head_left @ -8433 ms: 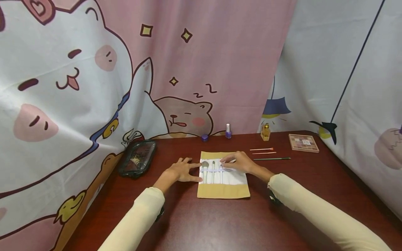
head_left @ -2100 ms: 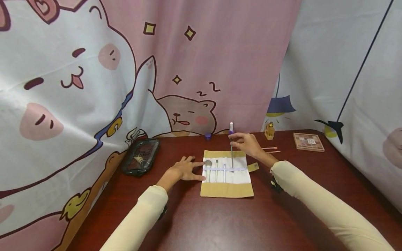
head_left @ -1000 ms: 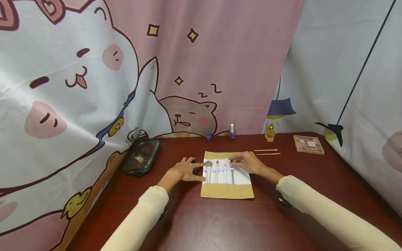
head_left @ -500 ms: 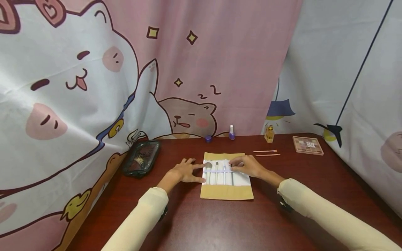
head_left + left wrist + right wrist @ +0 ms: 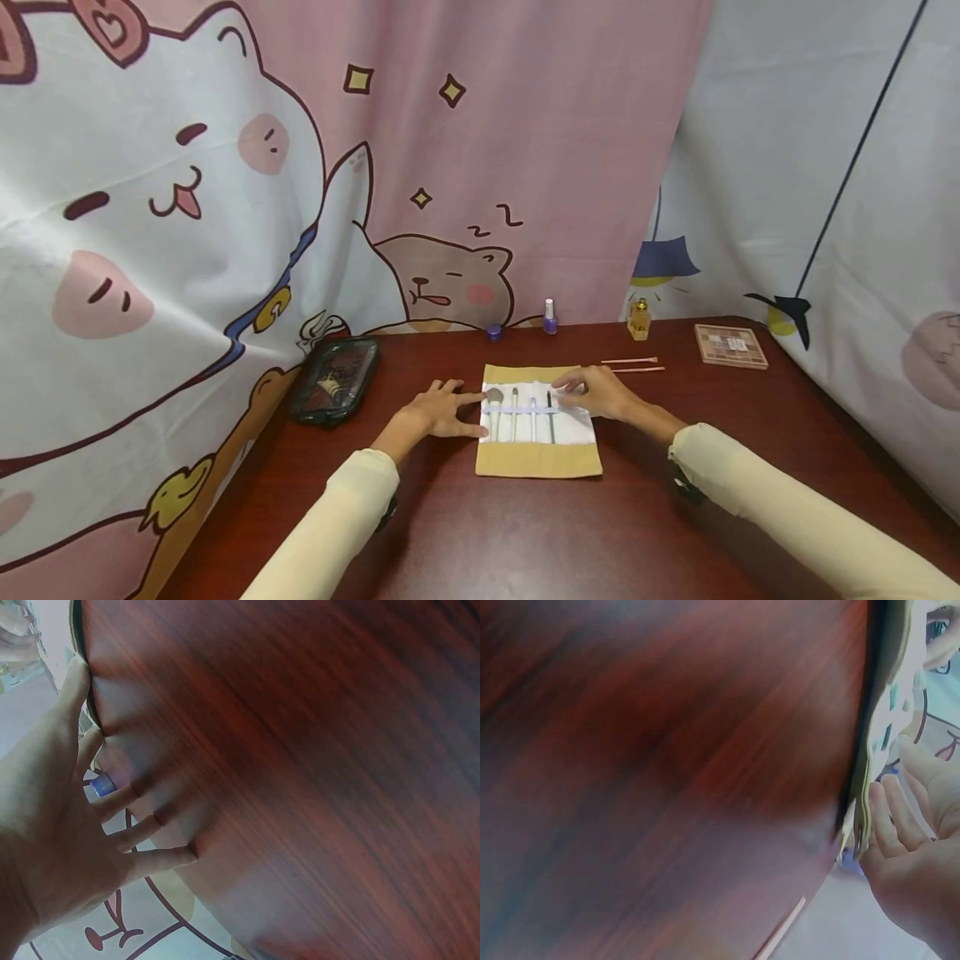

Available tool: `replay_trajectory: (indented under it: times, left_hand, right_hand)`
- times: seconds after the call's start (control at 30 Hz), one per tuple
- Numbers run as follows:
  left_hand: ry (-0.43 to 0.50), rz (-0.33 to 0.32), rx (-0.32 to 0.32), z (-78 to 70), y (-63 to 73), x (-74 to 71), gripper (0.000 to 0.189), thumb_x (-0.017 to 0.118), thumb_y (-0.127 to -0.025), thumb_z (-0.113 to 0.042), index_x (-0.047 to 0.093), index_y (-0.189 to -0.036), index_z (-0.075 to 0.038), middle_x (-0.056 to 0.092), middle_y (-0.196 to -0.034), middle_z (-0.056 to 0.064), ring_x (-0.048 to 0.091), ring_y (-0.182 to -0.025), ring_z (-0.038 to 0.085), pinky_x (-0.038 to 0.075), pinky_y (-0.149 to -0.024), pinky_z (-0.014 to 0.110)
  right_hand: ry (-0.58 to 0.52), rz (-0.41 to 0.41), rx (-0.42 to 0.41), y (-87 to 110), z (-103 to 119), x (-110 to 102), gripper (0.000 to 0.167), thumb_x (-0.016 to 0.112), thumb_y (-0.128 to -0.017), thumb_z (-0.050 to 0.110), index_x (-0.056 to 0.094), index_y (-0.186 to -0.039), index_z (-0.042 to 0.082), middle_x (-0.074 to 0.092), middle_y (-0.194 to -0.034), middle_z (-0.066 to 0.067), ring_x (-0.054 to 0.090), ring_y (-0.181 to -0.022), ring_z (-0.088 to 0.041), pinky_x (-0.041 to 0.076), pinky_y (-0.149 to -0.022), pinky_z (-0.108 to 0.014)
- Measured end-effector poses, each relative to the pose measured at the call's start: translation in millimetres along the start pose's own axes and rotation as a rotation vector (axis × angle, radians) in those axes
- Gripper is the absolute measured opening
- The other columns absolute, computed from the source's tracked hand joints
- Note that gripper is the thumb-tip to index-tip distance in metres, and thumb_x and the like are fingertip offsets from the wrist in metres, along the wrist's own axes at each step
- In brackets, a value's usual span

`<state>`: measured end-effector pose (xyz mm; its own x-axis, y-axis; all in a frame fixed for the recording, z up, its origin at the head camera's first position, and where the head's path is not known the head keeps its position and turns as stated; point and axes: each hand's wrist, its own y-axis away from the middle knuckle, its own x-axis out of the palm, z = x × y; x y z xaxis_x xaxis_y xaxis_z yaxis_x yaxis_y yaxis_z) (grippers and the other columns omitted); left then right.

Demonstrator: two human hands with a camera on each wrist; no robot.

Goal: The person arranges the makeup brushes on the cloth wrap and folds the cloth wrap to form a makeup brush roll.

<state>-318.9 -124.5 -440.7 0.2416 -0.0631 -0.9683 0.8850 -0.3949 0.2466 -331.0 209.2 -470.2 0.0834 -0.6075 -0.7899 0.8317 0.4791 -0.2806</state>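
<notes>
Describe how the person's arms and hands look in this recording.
The left hand and right hand wear no gloves. The left sleeve and right sleeve are long, plain and cream. A small dark object shows beside each cuff, too unclear to identify.

We are observing a cloth-screened corner: cartoon-printed drapes [image 5: 570,150] are hanging right behind and beside a dark red-brown tabletop [image 5: 480,533]. Nail polish [image 5: 550,320], a gold bottle [image 5: 639,322] and a makeup palette [image 5: 723,347] are suggesting a dressing table; whether home or studio, we are not managing to tell.
</notes>
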Motion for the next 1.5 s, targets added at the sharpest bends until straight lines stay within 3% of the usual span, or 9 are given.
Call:
replay_trajectory:
  times: [0.33,0.63,0.9,1.17,1.5]
  left_hand:
    - [-0.005,-0.002,0.003,3.1,0.6,0.2,0.082,0.059,-0.087,-0.081,0.039,-0.158,-0.047,0.03,-0.167,0.009,0.031,-0.149,0.036,0.041,-0.11,0.06]
    - [-0.006,0.003,0.005,4.9,1.9,-0.4,0.082,0.058,-0.087,-0.081,0.039,-0.159,-0.046,0.029,-0.168,0.009,0.031,-0.149,0.036,0.041,-0.11,0.061]
    - [0.001,0.006,-0.002,5.9,2.0,-0.5,0.082,0.058,-0.087,-0.081,0.038,-0.159,-0.047,0.028,-0.168,0.008,0.03,-0.15,0.036,0.04,-0.111,0.061]
    - [0.0,0.007,0.003,4.7,0.1,0.1,0.082,0.058,-0.087,-0.081,0.039,-0.159,-0.046,0.029,-0.168,0.009,0.031,-0.149,0.036,0.04,-0.111,0.061]
    - [-0.004,0.005,0.01,1.6,-2.0,-0.2,0.083,0.058,-0.086,-0.082,0.039,-0.159,-0.047,0.029,-0.168,0.009,0.03,-0.149,0.037,0.04,-0.111,0.061]
  right_hand:
    - [-0.044,-0.029,0.046,8.8,-15,-28,0.028,0.079,-0.092,0.008,0.075,-0.119,-0.001,0.077,-0.108,-0.016,0.075,-0.096,-0.029,0.059,-0.072,-0.034]
    - [-0.013,-0.079,0.132,22.5,-38,-53,0.028,0.08,-0.092,0.01,0.076,-0.119,0.001,0.077,-0.11,-0.014,0.074,-0.101,-0.032,0.059,-0.088,-0.05]
    - [0.089,-0.134,0.186,35.1,-60,-75,0.029,0.081,-0.091,0.014,0.077,-0.117,0.002,0.077,-0.108,-0.016,0.071,-0.094,-0.03,0.056,-0.079,-0.041]
    - [0.123,-0.193,0.195,52.0,-86,-92,0.028,0.081,-0.091,0.014,0.077,-0.114,-0.001,0.075,-0.107,-0.024,0.068,-0.105,-0.046,0.05,-0.09,-0.063]
    - [0.174,-0.209,0.227,66.0,-116,-97,0.026,0.082,-0.088,0.011,0.078,-0.111,-0.002,0.075,-0.107,-0.026,0.068,-0.103,-0.048,0.052,-0.085,-0.06]
